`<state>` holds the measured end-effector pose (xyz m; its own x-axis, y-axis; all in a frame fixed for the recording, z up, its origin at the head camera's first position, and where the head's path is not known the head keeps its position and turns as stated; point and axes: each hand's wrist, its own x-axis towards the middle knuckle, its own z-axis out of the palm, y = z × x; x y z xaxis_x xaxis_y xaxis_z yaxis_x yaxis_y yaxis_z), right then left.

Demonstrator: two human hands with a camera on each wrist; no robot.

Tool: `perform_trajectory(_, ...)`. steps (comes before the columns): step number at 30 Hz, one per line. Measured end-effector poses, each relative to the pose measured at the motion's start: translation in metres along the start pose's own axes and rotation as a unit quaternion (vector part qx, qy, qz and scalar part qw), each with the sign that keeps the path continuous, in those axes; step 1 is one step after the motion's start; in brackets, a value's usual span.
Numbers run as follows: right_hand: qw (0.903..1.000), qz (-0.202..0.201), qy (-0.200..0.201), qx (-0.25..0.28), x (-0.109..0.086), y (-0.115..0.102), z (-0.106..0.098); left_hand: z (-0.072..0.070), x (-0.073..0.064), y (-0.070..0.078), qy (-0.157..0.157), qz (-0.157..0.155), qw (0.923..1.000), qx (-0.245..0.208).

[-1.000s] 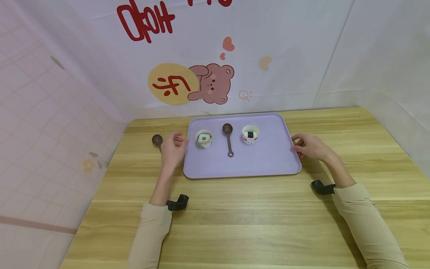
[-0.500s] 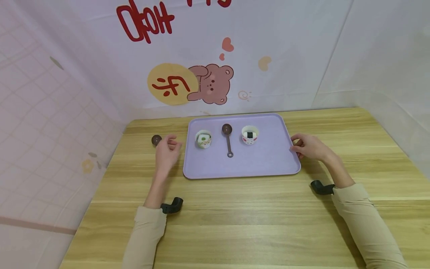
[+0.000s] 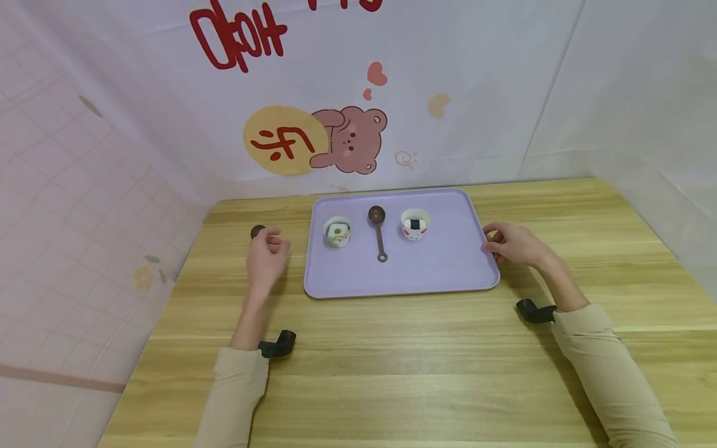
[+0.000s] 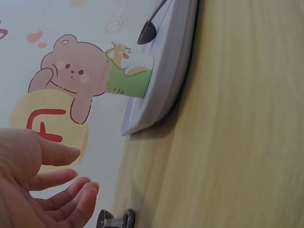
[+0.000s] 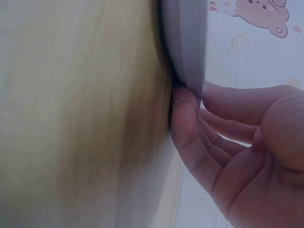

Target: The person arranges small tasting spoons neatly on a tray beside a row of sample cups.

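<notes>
Tabletop (image 3: 414, 361): wooden. Lilac tray (image 3: 448, 267): on it. Right hand (image 3: 515, 242): grip pinching tray's right rim. Left hand (image 3: 266, 258): grip loosely parted, nothing held. Left cup (image 4: 135, 78), right cup (image 3: 413, 235): both on tray. First spoon (image 3: 379, 235): between them. Second spoon (image 3: 256, 231): on tabletop, partly behind left hand.

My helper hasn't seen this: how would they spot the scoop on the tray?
Find the lilac tray on the wooden table. Between its two cups lies the brown scoop; the other dark scoop is off the tray, by the left hand.

Wooden table (image 3: 403, 367) bearing lilac tray (image 3: 442, 267), brown scoop (image 3: 256, 231)
</notes>
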<state>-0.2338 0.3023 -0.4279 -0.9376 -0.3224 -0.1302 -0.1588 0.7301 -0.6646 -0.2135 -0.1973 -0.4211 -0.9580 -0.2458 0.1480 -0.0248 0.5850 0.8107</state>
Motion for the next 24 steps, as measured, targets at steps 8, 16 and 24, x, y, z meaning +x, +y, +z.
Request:
perform_trajectory(8, 1.0, -0.003, -0.003, 0.005, -0.001, -0.002, -0.001, -0.01, 0.0, -0.01, -0.001, -0.001, 1.0, 0.004)
perform_trajectory(16, 0.9999, 0.003, -0.003, 0.009, 0.0, -0.001, -0.001, -0.017, 0.002, -0.014, -0.001, -0.014, 0.9998, 0.013)
perform_trajectory(24, 0.9999, 0.003, -0.006, 0.008, 0.001, 0.001, -0.001, -0.021, 0.001, -0.017, -0.002, -0.031, 0.9994, 0.017)
